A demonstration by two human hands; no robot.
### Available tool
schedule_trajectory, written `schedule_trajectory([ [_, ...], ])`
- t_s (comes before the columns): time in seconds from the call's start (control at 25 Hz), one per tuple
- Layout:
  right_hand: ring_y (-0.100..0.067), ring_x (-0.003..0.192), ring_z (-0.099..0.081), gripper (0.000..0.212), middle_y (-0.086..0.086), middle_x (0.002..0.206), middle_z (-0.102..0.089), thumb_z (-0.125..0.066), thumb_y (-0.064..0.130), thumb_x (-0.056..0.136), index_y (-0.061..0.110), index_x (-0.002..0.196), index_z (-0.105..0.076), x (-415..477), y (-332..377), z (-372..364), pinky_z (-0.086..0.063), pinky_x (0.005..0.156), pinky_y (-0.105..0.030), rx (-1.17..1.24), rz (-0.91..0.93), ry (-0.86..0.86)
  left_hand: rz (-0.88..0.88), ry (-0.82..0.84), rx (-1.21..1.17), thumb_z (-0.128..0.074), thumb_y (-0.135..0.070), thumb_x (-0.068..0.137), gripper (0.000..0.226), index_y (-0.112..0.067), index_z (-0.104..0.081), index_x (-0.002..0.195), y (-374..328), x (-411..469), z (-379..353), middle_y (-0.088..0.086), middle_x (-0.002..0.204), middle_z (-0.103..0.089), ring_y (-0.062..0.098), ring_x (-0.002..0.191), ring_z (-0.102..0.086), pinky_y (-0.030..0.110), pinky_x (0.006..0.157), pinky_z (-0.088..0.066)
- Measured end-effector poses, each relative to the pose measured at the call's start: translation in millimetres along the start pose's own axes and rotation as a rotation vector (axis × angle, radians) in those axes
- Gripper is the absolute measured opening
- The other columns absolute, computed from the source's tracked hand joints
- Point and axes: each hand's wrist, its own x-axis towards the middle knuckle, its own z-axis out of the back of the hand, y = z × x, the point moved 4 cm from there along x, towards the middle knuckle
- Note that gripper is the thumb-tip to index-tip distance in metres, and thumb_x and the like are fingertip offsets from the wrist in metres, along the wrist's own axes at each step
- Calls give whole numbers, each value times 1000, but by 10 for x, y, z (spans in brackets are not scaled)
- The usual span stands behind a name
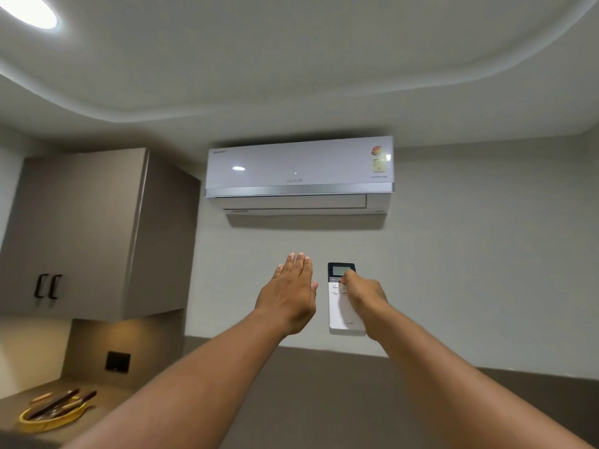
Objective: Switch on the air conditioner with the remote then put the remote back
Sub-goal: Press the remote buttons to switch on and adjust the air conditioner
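Note:
The white air conditioner point(299, 175) hangs high on the wall, and a small light dot shows on its front panel. Below it the white remote point(338, 306), dark screen at the top, stands upright against the wall. My right hand point(363, 294) is closed around the remote's right side, with a fingertip at the lower edge of the screen. My left hand point(291, 293) is raised flat just left of the remote, fingers together and pointing up, holding nothing. Whether the remote sits in a wall holder I cannot tell.
A grey wall cabinet point(81, 231) with two black handles hangs at the left. Under it, a counter carries a yellow dish point(53, 416) with knives, and a black wall socket point(117, 361) sits behind. A ceiling light point(27, 9) glows at the top left.

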Motion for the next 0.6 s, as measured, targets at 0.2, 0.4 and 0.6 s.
schedule_trajectory([
  [0.2,-29,63,-63,30,-10,76,-68,-47,37,84,13,76,-62,-9,20,-32,-41,51,-25,-43,23,38,17,7,21,-13,-37,99,57,-13,2,149,41,-59,26,4,160,5,17,144,8,33,115,2],
  [0.4,-27,61,-61,30,-9,74,-67,-46,36,86,13,77,-62,-38,103,58,-40,50,-25,-76,46,45,24,-18,12,-13,-37,99,57,-13,1,149,-6,-18,102,4,160,4,17,144,7,34,116,0],
  [0.6,-26,62,-62,31,-10,76,-68,-45,37,90,13,83,-63,-39,183,159,-40,51,-26,-90,63,32,16,-47,3,-13,-38,99,57,-15,2,149,-111,52,170,3,160,5,16,144,8,34,116,0],
])
